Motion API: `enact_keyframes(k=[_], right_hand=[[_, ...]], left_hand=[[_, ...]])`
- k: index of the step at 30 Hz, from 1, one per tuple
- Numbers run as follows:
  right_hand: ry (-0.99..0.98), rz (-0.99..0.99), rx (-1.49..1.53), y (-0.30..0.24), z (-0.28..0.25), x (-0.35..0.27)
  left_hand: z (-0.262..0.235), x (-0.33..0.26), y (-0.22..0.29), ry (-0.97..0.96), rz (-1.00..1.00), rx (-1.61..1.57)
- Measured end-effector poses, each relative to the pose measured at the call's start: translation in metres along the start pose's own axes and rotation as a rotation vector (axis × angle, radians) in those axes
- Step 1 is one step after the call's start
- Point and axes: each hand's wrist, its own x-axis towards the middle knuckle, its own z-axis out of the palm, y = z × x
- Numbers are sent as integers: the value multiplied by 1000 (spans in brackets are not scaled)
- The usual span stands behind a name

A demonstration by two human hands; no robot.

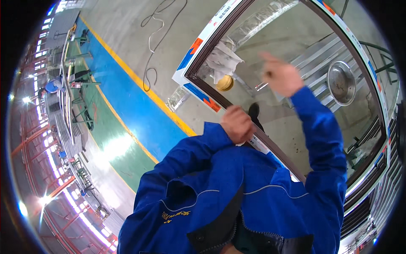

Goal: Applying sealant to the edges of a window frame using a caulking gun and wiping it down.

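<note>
Both hands matter: I'd keep my left hand fisted firmly on the window frame edge, while my right hand, blurred, fingers unreadable, hovers above the glass.

Round metal bowl is lying beneath the pane, upper right. Tape roll is sitting beside crumpled white paper. Cable is trailing in loops over grey concrete floor. Yellow line is bordering blue floor strip. Metal racks are standing far left.
</note>
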Motion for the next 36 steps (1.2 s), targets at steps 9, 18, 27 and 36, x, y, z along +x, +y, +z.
enact_keyframes(k=[9, 18, 27, 36], right_hand=[[-501, -319, -31, -94, 126, 79], [-689, -285, 38, -87, 151, 103], [-692, -312, 3, -88, 154, 112], [-599, -254, -94, -85, 154, 111]], left_hand=[[32, -18, 2, 47, 95, -14], [39, -20, -2, 187, 150, 107], [42, -21, -4, 209, 155, 154], [47, -24, -6, 264, 177, 147]])
